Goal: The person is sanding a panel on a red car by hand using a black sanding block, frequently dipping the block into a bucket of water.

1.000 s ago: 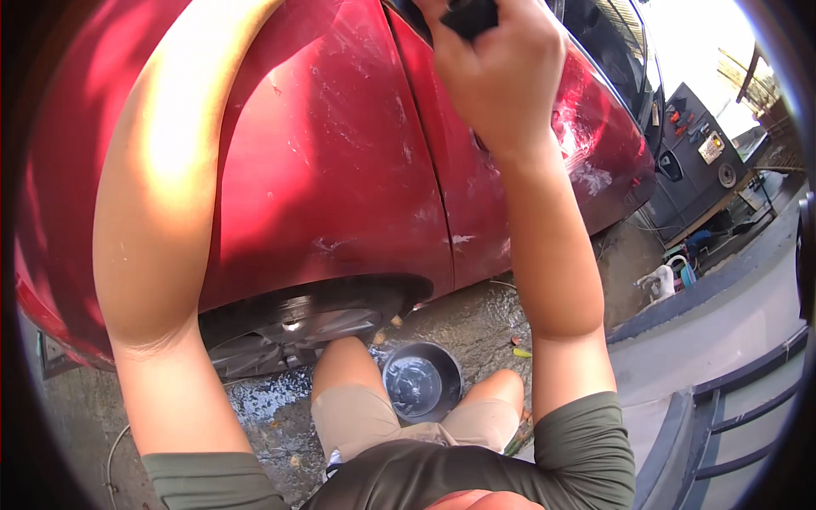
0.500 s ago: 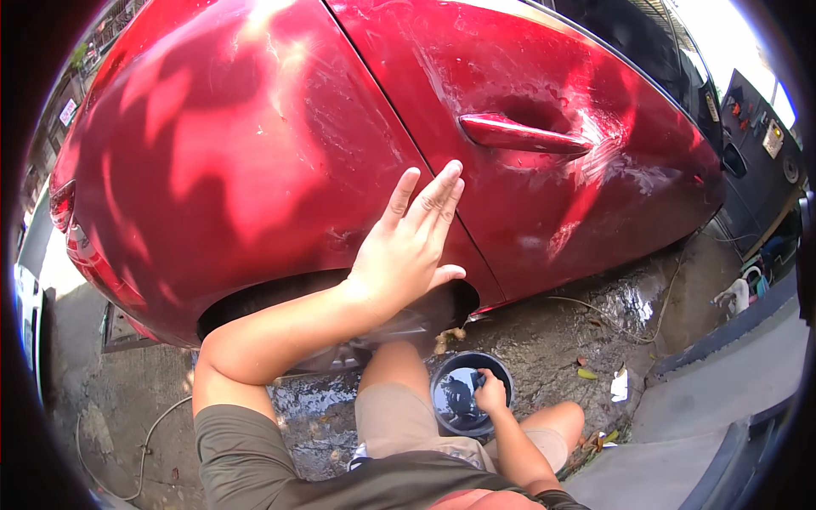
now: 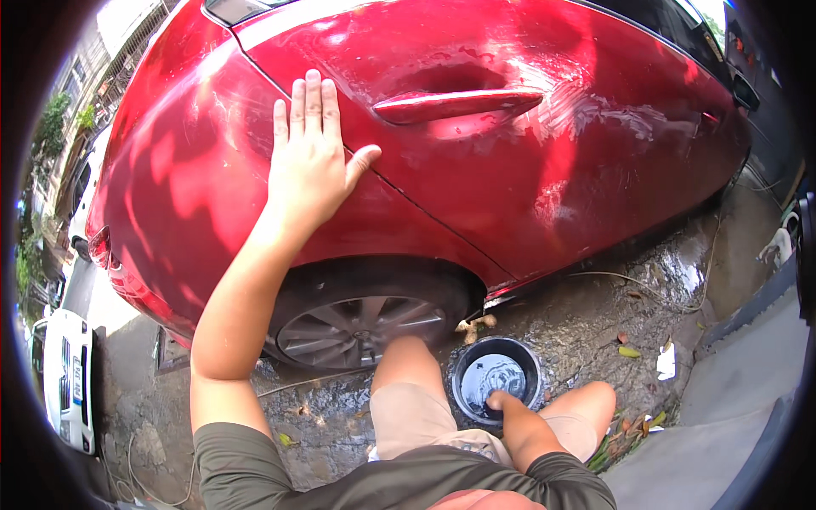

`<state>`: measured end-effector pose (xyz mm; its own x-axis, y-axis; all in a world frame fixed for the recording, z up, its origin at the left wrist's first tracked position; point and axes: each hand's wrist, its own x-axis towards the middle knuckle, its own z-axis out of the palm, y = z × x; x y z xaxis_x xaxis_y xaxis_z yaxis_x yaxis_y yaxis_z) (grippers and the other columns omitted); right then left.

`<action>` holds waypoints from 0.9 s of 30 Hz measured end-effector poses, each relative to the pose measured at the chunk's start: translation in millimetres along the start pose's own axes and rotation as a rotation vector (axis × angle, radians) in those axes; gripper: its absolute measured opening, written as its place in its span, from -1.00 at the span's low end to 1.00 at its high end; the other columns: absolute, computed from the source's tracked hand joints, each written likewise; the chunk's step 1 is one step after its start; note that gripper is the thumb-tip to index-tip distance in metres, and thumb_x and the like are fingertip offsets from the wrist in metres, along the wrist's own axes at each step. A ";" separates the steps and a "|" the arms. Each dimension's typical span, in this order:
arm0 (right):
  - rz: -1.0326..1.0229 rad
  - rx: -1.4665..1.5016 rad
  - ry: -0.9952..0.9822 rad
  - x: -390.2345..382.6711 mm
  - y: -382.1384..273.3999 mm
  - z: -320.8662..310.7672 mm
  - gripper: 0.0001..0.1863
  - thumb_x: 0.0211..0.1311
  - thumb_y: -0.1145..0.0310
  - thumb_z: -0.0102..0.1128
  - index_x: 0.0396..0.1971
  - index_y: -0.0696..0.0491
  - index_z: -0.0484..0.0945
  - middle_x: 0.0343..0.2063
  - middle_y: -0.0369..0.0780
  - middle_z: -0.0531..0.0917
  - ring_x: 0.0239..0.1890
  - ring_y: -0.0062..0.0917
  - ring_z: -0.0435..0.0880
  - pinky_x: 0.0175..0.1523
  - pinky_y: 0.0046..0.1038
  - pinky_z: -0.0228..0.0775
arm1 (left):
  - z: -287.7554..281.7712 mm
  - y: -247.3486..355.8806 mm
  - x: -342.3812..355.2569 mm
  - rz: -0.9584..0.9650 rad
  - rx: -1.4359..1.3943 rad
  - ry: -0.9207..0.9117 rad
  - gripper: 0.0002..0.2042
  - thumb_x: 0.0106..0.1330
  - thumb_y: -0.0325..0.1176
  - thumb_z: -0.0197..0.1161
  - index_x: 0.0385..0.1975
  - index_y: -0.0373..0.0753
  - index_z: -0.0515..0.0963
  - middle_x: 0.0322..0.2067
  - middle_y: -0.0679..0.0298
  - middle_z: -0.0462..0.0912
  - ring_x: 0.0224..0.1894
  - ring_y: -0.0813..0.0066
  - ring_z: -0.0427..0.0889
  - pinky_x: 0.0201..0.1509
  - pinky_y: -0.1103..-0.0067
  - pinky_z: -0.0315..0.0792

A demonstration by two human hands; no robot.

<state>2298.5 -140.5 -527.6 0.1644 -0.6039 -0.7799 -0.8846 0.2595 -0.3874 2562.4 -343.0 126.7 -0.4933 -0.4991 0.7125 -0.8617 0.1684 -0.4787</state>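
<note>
My left hand [image 3: 308,166] is raised with its palm toward the glossy red car [image 3: 408,191], fingers straight and thumb spread. It appears to lie against the bodywork, across the seam behind the rear door. Just to its right is the red door handle [image 3: 459,105]. Between my knees stands a round black bucket [image 3: 532,374] holding dark, rippling water [image 3: 491,374]. My right hand [image 3: 503,402] reaches down into the bucket, its fingers hidden in the water, so what it holds cannot be made out. Whitish wet streaks [image 3: 565,127] mark the door around the handle.
A rear wheel [image 3: 365,330] stands in front of my knees. Thin hose [image 3: 671,308] lies over the wet concrete, along with leaves and a white scrap [image 3: 665,361]. A grey ledge [image 3: 735,374] runs along the right, and a white car [image 3: 70,378] is at the far left.
My left hand has moved up and left along the car, fingers now straighter. My right hand has sunk lower into the bucket, and the dark thing seen at its fingers is out of sight. The view has shifted.
</note>
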 end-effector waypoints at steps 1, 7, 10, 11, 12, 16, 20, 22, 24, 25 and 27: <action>-0.054 0.157 0.050 9.6 9.9 -5.1 -0.45 0.33 0.15 0.05 0.25 0.08 0.56 0.27 0.03 0.56 0.33 -0.14 0.53 0.43 -0.27 0.32 | -0.8 23.5 -13.0 0.028 -0.070 -0.009 -0.02 0.39 0.24 0.14 0.52 -0.48 -0.01 0.56 -0.15 -0.05 0.62 -0.04 -0.12 0.63 0.09 -0.22; -0.283 0.248 0.413 -21.1 -72.7 -29.3 -0.46 0.30 0.37 0.04 0.30 -0.02 0.51 0.16 0.03 0.63 0.25 -0.17 0.59 0.36 -0.24 0.39 | -6.1 62.7 -89.0 0.343 -0.181 -0.403 -0.01 0.27 0.25 0.25 0.54 -0.33 0.08 0.58 0.08 -0.01 0.64 0.20 -0.09 0.65 0.13 -0.26; -0.438 -0.106 0.545 -32.2 -63.4 -35.2 -0.33 0.28 0.40 0.04 0.45 -0.08 0.32 0.38 -0.06 0.44 0.43 -0.20 0.39 0.44 -0.13 0.27 | -12.5 48.2 -65.9 0.234 -0.028 -0.298 -0.02 0.31 0.25 0.21 0.55 -0.32 0.04 0.58 0.06 0.00 0.63 0.18 -0.07 0.65 0.16 -0.23; -0.439 -0.107 0.536 -33.1 -59.2 -31.5 -0.33 0.28 0.40 0.04 0.45 -0.08 0.32 0.38 -0.06 0.44 0.43 -0.20 0.39 0.44 -0.13 0.27 | -12.1 43.1 -58.9 0.143 0.001 -0.250 -0.02 0.34 0.23 0.19 0.55 -0.36 0.01 0.58 0.02 -0.01 0.63 0.13 -0.07 0.65 0.17 -0.22; -0.341 -0.208 0.403 -30.5 -52.2 -24.4 -0.29 0.29 0.40 0.03 0.49 -0.12 0.24 0.46 -0.10 0.31 0.49 -0.18 0.27 0.48 -0.07 0.19 | -11.7 40.2 -52.7 0.099 0.034 -0.209 -0.02 0.35 0.22 0.19 0.55 -0.38 0.00 0.57 0.01 -0.01 0.63 0.12 -0.06 0.65 0.17 -0.22; -0.142 -0.253 0.034 -22.5 -40.9 5.7 -0.23 0.36 0.25 0.05 0.57 -0.20 0.07 0.58 -0.13 0.05 0.58 -0.06 0.05 0.53 0.07 0.07 | -1.1 54.6 -63.3 0.032 0.043 -0.191 0.04 0.33 0.24 0.21 0.55 -0.44 -0.08 0.57 -0.13 -0.11 0.63 -0.01 -0.15 0.64 0.15 -0.25; -0.070 0.014 -0.126 18.2 -1.7 -0.1 -0.23 0.36 0.10 0.06 0.55 -0.12 0.12 0.53 -0.03 0.17 0.53 -0.07 0.20 0.53 -0.13 0.14 | 20.6 110.8 -63.7 0.001 -0.082 -0.184 0.09 0.29 0.28 0.23 0.55 -0.46 -0.10 0.57 -0.23 -0.21 0.63 -0.13 -0.26 0.64 0.09 -0.31; -0.183 0.194 -0.116 11.9 -23.0 15.1 -0.28 0.34 0.11 0.06 0.49 -0.02 0.26 0.36 0.10 0.43 0.43 -0.09 0.40 0.48 -0.30 0.21 | 30.0 126.2 -75.7 0.062 -0.067 -0.263 0.09 0.29 0.30 0.22 0.55 -0.42 -0.09 0.57 -0.21 -0.21 0.63 -0.13 -0.28 0.64 0.08 -0.34; -0.234 0.292 0.044 27.8 1.5 -0.3 -0.32 0.28 0.23 0.14 0.43 -0.02 0.36 0.05 0.05 0.69 0.13 -0.17 0.66 0.25 -0.30 0.44 | 49.0 166.1 -58.8 0.104 -0.135 -0.249 0.06 0.28 0.30 0.22 0.58 -0.30 -0.07 0.58 -0.17 -0.21 0.63 -0.12 -0.28 0.64 0.09 -0.38; -0.276 0.423 0.036 28.4 0.6 -11.9 -0.35 0.25 0.26 0.20 0.39 -0.02 0.44 -0.07 0.00 0.75 0.02 -0.22 0.72 0.16 -0.32 0.50 | 52.9 179.2 -54.6 0.093 -0.166 -0.222 0.04 0.27 0.28 0.24 0.58 -0.25 -0.05 0.59 -0.13 -0.20 0.64 -0.04 -0.28 0.64 0.09 -0.39; -0.306 0.500 -0.055 7.3 -31.6 -13.5 -0.39 0.21 0.29 0.26 0.31 -0.01 0.51 -0.15 -0.06 0.77 -0.06 -0.29 0.73 0.10 -0.35 0.51 | 62.5 197.8 -55.6 0.196 -0.106 -0.264 0.00 0.27 0.26 0.23 0.58 -0.20 0.00 0.60 0.03 -0.14 0.65 0.10 -0.23 0.65 0.12 -0.38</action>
<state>2321.8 -163.3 -514.5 0.4139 -0.6708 -0.6154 -0.4822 0.4118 -0.7732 2426.9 -335.1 -39.7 -0.6148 -0.6487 0.4485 -0.7680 0.3632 -0.5275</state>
